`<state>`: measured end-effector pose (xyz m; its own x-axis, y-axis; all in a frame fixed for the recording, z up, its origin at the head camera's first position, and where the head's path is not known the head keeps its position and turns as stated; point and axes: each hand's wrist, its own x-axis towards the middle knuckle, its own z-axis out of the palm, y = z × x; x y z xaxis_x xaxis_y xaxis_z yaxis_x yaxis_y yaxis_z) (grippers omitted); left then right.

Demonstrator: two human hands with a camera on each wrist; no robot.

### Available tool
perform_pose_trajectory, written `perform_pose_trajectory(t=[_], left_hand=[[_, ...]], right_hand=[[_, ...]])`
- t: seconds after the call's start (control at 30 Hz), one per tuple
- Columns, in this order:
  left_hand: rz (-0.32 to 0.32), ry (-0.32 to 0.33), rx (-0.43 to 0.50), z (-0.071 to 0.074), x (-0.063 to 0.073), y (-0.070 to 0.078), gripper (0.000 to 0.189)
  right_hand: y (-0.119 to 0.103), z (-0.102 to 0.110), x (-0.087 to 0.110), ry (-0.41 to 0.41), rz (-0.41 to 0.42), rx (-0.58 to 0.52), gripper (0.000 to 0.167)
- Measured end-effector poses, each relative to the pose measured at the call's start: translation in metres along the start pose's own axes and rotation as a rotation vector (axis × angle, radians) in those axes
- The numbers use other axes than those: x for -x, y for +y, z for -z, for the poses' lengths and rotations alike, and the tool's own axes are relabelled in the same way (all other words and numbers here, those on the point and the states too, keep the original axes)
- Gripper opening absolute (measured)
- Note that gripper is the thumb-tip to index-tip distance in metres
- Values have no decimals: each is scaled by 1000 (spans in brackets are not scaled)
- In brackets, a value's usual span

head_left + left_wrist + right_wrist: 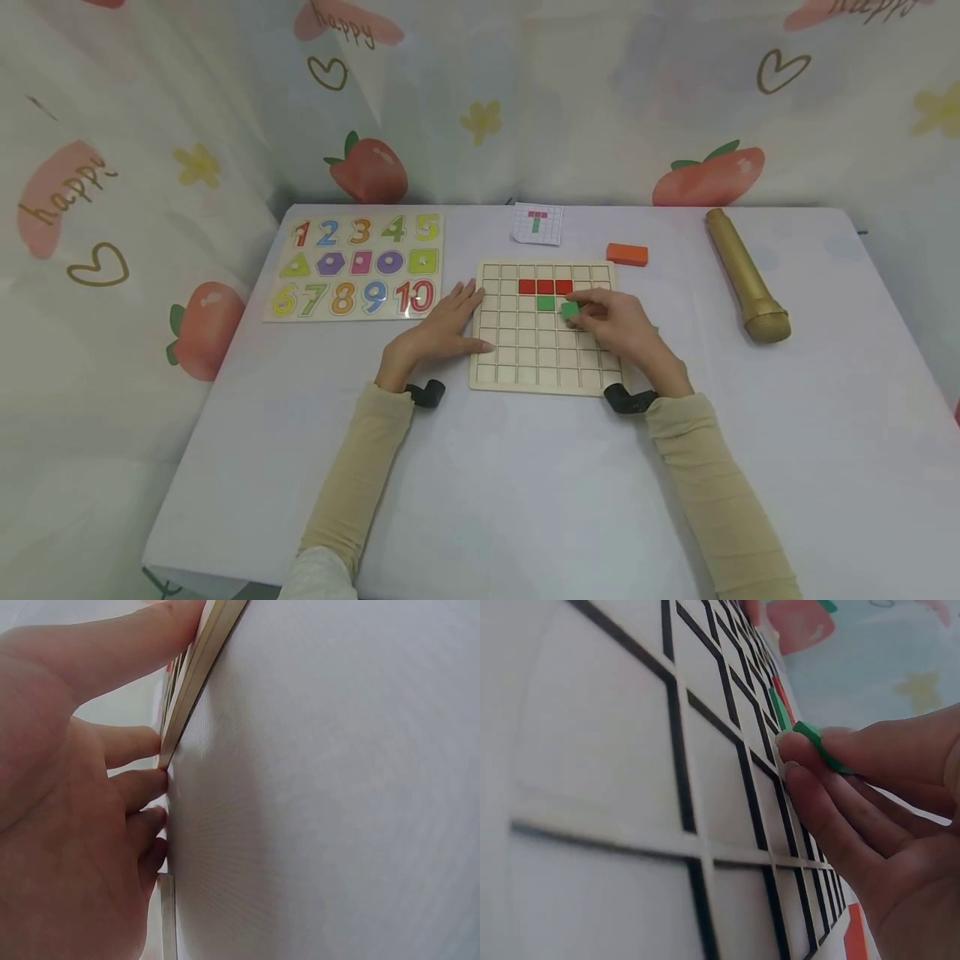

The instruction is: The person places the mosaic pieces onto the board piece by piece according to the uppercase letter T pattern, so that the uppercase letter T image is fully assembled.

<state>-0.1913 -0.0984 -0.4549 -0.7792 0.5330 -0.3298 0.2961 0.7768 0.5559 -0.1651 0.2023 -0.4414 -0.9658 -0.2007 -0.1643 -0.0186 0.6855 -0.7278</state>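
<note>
Strawberry-print cloth backs the white desk [480,500]. Right hand [626,325] pinches a green tile [570,310] in its grip, just beside the seated green tile [545,302]. Left hand [442,325], fingers flat, steadies the grid board [487,367]. Placing seems underway; lowering squarely into a cell looks needed.

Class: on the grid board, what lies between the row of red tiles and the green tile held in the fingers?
One green tile, seated just below the middle red tile; head view.

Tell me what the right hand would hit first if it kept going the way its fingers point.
Probably the green tile already seated under the red row. The right hand, pinching a loose green tile, points left and slightly up across the grid board; depth is unclear.
</note>
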Motion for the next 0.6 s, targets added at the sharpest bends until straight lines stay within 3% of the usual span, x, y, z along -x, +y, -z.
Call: perform_pose_trajectory(t=[0.27, 0.47, 0.6], left_hand=[[0, 2, 1, 0, 2, 1, 100], [-1, 5, 11, 1, 3, 2, 100], [-5, 7, 1, 0, 1, 0, 100]], right_hand=[[-3, -10, -1, -52, 70, -194, 39], [-2, -21, -3, -63, 144, -225, 30], [-2, -26, -4, -31, 149, -211, 28]])
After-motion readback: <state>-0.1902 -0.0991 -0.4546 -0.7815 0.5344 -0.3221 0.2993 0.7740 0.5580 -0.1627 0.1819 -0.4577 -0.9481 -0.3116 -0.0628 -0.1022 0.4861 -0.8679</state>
